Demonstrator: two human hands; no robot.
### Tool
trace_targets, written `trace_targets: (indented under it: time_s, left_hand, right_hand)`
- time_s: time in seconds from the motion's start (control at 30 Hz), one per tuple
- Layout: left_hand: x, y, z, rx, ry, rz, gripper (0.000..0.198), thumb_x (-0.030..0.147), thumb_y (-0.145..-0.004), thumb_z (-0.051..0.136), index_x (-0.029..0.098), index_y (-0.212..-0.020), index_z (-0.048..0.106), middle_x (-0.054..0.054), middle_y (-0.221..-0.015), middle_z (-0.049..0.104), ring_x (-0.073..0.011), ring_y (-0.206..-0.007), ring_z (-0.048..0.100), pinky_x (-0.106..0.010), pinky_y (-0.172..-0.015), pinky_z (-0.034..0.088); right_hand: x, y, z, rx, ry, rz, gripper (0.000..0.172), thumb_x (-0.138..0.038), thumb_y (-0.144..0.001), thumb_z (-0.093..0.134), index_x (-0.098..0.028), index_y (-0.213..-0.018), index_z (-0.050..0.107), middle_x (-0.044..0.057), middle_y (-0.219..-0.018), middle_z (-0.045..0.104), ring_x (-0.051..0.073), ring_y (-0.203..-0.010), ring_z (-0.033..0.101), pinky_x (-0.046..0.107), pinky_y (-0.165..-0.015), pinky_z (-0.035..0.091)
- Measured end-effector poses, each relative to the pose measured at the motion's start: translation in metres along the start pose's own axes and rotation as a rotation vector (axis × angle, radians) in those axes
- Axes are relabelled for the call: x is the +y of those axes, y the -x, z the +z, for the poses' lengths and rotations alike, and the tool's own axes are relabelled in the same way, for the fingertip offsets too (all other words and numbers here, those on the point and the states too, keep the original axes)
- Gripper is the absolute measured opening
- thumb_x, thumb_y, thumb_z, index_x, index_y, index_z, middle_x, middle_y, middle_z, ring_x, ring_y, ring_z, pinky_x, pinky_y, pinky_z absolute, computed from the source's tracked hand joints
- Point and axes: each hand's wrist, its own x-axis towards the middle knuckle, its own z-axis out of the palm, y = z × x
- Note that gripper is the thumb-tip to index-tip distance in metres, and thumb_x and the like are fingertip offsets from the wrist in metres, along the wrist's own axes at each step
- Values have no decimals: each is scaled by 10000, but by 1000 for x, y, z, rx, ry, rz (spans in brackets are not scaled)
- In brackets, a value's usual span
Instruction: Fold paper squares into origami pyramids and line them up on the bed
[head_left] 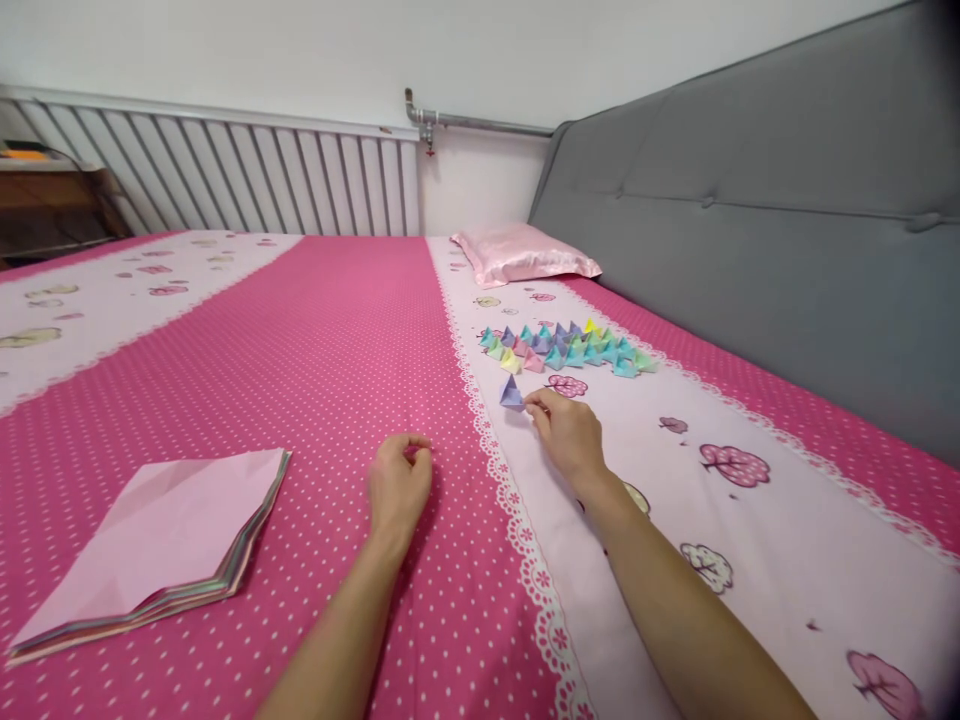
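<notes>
My right hand [568, 430] pinches the right corner of a small purple origami boat [511, 396] between thumb and fingertips, low over the white printed band of the bedspread. Just beyond it, several folded paper boats [555, 357] in teal, purple, pink, green and yellow stand in close rows. My left hand [401, 485] rests over the pink dotted cloth, its fingers loosely curled in, and nothing shows in it. To its left lies a stack of square paper sheets [172, 530], light pink on top with other colours along the edges.
Dotted pink and white bedspread [360, 330] covers the bed. A shiny pink pillow [525, 255] lies behind the boats, against a grey padded headboard [750, 220] on the right. A white radiator [262, 175] and a pipe [487, 124] run along the back wall.
</notes>
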Motion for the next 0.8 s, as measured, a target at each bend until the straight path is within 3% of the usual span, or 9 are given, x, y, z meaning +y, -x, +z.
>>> trace_targets:
  time_s: [0.1,0.37,0.5,0.67,0.8]
  left_hand:
    - [-2,-1,3,-11,-74,67,217,198,-714,435,190,-785,640,-42,-782,655,-169,-703,588,-268,-627,418]
    - [-10,-1,6,-13,-146,89,202,176,-711,431,195,-768,624,-41,-866,632,-181,-781,575,-282,-689,425]
    - [-11,-1,6,-15,-163,87,204,187,-722,428,202,-776,624,-38,-882,624,-188,-784,579,-292,-678,431]
    - [-9,1,4,-28,-169,82,198,200,-737,432,210,-788,622,-39,-902,622,-193,-796,585,-303,-691,437]
    - [-8,1,3,-31,-178,73,198,207,-750,430,212,-805,620,-40,-923,621,-201,-805,591,-305,-670,438]
  right_hand:
    - [6,2,7,9,-8,59,179,-233,-817,487,-264,-886,649,-5,-720,689,166,-683,603,237,-566,339]
    - [26,1,24,153,-154,118,230,-274,-849,421,-246,-947,627,-6,-690,671,149,-625,600,238,-603,387]
    - [61,-21,11,198,9,174,268,-308,-865,403,-240,-1002,622,4,-652,660,166,-679,595,248,-627,375]
    - [117,-43,-12,156,255,343,279,-277,-849,420,-228,-1011,642,56,-816,675,196,-753,574,270,-626,342]
    - [140,-50,-17,120,308,397,284,-268,-836,439,-218,-1019,651,82,-862,671,205,-767,564,283,-639,337]
